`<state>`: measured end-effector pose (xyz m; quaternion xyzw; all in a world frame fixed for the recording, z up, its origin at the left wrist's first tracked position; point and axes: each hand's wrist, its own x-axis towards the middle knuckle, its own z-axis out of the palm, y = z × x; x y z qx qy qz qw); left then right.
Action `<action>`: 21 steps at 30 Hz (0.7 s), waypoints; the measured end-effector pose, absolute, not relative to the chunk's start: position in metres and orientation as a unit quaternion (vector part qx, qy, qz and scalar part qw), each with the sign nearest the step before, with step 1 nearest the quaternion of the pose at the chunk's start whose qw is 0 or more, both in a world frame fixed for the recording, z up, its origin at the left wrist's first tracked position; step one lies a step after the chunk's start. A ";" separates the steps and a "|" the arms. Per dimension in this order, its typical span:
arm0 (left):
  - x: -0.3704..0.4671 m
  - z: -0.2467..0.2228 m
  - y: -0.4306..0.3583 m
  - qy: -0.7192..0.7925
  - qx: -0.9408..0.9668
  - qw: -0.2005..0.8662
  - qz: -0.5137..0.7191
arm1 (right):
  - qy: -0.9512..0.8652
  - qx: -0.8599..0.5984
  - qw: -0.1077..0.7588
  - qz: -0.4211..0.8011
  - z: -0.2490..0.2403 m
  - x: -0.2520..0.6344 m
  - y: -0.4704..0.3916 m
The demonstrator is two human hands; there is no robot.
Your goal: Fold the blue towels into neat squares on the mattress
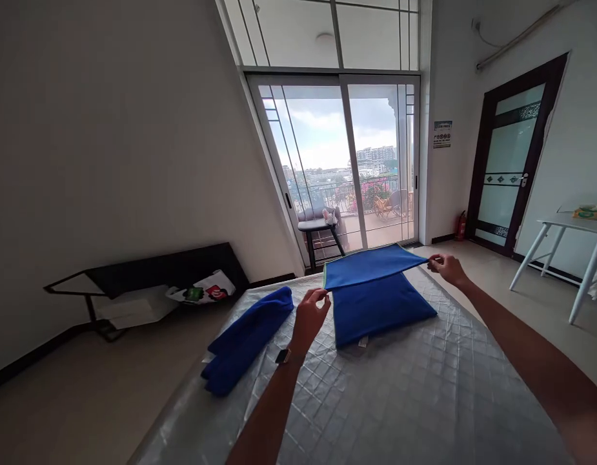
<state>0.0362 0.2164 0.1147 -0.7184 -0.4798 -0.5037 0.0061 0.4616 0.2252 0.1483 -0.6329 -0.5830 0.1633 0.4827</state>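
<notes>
A blue cloth (375, 265) with a light green edge is stretched between my two hands, its near edge lifted. My left hand (312, 316), with a watch on the wrist, pinches its near left corner. On the other side my right hand (447, 268) pinches the near right corner. Below the raised part, more blue cloth (383, 310) lies flat, with a small white tag at its near edge; whether it is the same piece I cannot tell. A bunched blue cloth (250, 342) rests to the left of my left hand.
All the cloths are on a plastic-covered mattress (385, 394). A black rack (157, 271) with a white box (138, 307) stands by the left wall. Beyond the mattress are a black stool (317, 226) and sliding glass doors (344, 74). A white table (569, 221) is at the right.
</notes>
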 end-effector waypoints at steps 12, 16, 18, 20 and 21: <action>0.019 0.009 0.180 -0.489 -0.798 -0.014 -0.352 | -0.638 -0.687 0.327 0.116 0.056 0.465 0.196; 0.019 0.005 0.173 -0.516 -0.807 -0.032 -0.284 | -0.655 -0.691 0.284 0.112 0.052 0.466 0.191; 0.019 0.001 0.171 -0.522 -0.808 -0.028 -0.270 | -0.661 -0.700 0.248 0.110 0.048 0.466 0.189; 0.018 0.000 0.171 -0.521 -0.809 -0.019 -0.272 | -0.660 -0.711 0.222 0.097 0.046 0.466 0.186; 0.017 0.001 0.171 -0.519 -0.810 -0.016 -0.273 | -0.659 -0.716 0.212 0.086 0.046 0.467 0.185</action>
